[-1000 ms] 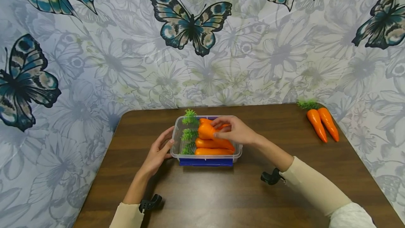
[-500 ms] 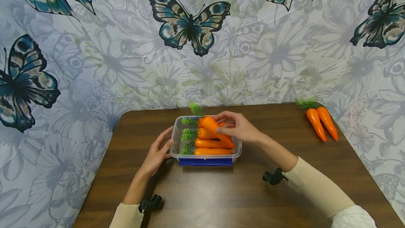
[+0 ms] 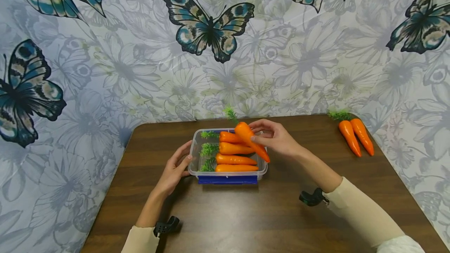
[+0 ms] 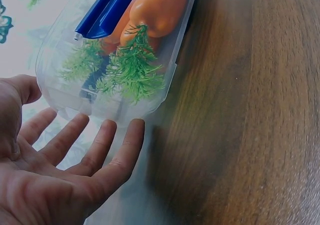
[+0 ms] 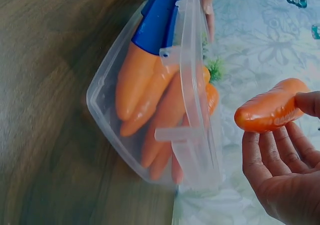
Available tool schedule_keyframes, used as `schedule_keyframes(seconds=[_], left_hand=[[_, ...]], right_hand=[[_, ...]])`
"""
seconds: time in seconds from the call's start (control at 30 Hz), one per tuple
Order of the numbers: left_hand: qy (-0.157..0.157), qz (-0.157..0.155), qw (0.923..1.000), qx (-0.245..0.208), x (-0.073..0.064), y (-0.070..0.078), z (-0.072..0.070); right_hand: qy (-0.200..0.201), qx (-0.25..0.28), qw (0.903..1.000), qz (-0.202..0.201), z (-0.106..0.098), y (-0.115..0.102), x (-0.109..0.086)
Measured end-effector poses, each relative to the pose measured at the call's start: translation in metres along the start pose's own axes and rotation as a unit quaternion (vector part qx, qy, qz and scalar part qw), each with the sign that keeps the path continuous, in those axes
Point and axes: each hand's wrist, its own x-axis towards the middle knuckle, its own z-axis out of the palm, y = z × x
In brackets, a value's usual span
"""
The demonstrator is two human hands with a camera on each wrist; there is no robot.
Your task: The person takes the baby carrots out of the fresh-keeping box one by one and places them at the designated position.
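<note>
A clear plastic container (image 3: 194, 159) with blue side clips stands on the table, holding several orange carrots (image 3: 236, 159) with green leafy tops. My left hand (image 3: 175, 167) rests against its left end; in the left wrist view the extended fingers (image 4: 131, 145) touch the end wall and the thumb lies at the rim. Above the container's right side, my right hand (image 3: 279, 139) pinches another carrot (image 3: 246, 132) between thumb and fingers. That carrot tilts, its green top up and left and its tip down and right. In the right wrist view the held carrot (image 5: 267, 107) is apart from the container.
Two more carrots (image 3: 362, 136) lie side by side at the table's back right corner. The dark wooden table (image 3: 225, 214) meets a wall cloth (image 3: 133, 69) printed with butterflies and flowers. Black wrist camera mounts (image 3: 311, 197) hang near both sleeves.
My right hand has drawn one carrot up and to the right out of the row, turning it to a slant. The carrots beneath now show more fully. My left hand stays at the container.
</note>
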Motion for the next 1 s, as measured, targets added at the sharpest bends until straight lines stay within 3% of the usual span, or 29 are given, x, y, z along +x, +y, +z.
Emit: schedule_keyframes(seconds=[1.0], left_hand=[[-0.005,-0.001,1.0000,0.003,0.001,-0.001,0.000]], right_hand=[[0.128,-0.017,0.9901,0.055,-0.067,0.031,-0.038]])
